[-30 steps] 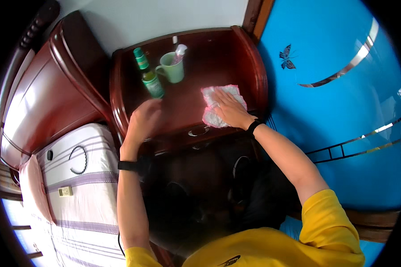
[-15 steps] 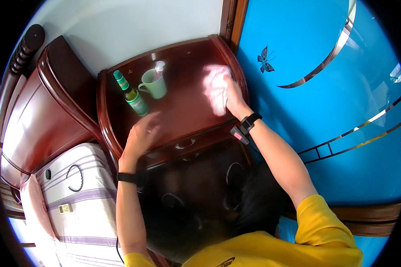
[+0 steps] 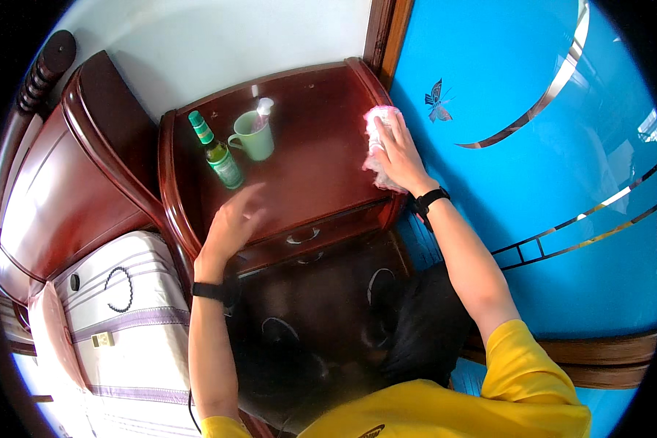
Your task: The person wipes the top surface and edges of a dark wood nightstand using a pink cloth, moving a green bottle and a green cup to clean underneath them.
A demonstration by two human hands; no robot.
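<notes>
My right hand (image 3: 403, 159) presses a pink and white cloth (image 3: 379, 179) against the raised right rim of a dark red wooden nightstand (image 3: 310, 153), its fingers laid over the fabric. Over the nightstand's front left part is my left hand (image 3: 228, 228), fingers apart and slightly blurred, holding nothing. Just beyond it a green glass bottle (image 3: 225, 169) with a green cap stands on the top. A pale green mug (image 3: 257, 144) is beside the bottle, handle to the left. Inside the mug leans a small white-topped item (image 3: 265, 107) whose kind I cannot make out.
At left is a bed with a dark wooden headboard (image 3: 124, 139). On its striped cover (image 3: 150, 263) lie a beaded bracelet (image 3: 130, 292), a small black round item (image 3: 74, 282) and a small pale box (image 3: 102, 339). A glossy blue panel (image 3: 533, 197) borders the nightstand's right.
My right hand has moved the cloth rightward, from the nightstand's top onto its right rim. My left hand has stayed nearly in place.
</notes>
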